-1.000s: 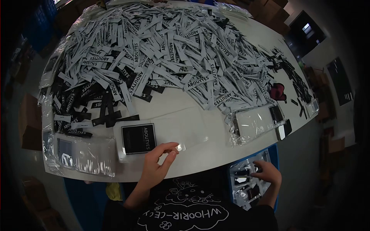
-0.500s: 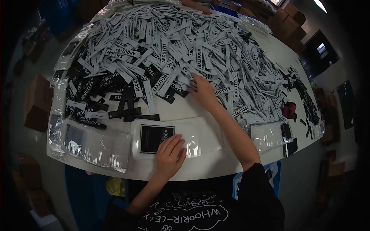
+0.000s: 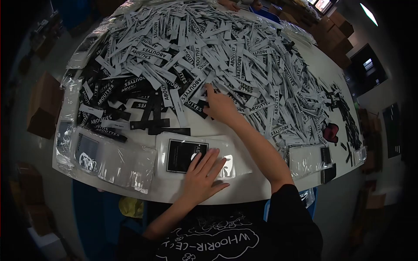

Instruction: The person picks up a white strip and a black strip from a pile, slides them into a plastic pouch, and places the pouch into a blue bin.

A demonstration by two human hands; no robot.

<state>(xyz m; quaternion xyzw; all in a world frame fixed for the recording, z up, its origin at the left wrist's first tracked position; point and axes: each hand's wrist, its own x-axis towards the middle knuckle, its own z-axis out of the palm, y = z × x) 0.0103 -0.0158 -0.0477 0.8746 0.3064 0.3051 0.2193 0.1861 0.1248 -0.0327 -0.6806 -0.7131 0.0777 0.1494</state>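
My left hand (image 3: 202, 176) lies flat with its fingers spread on a stack of clear plastic bags (image 3: 162, 152). The top bag bears a black printed panel (image 3: 180, 153) with white lettering, partly covered by my fingertips. My right hand (image 3: 221, 106) is over the near edge of a big heap of white and black fabric labels (image 3: 237, 61). Its index finger reaches out onto the labels, and its thumb stands apart from it. I see nothing held between them; the other fingers are partly hidden. Beneath that hand, some labels are black with "ABOUTYES" printed on them.
More clear bags (image 3: 117, 161) lie at the left, and another bag pile (image 3: 305, 161) at the right. A dark red object (image 3: 330, 132) sits near scattered black strips (image 3: 346, 117). Across the table (image 3: 261, 180), another person's hand (image 3: 229, 5) shows. Cardboard boxes (image 3: 331, 32) stand beyond.
My right hand has shifted left along the heap's edge, its index finger now stretched out. The fingers of my left hand have spread wider on the bag. The view has shifted slightly.
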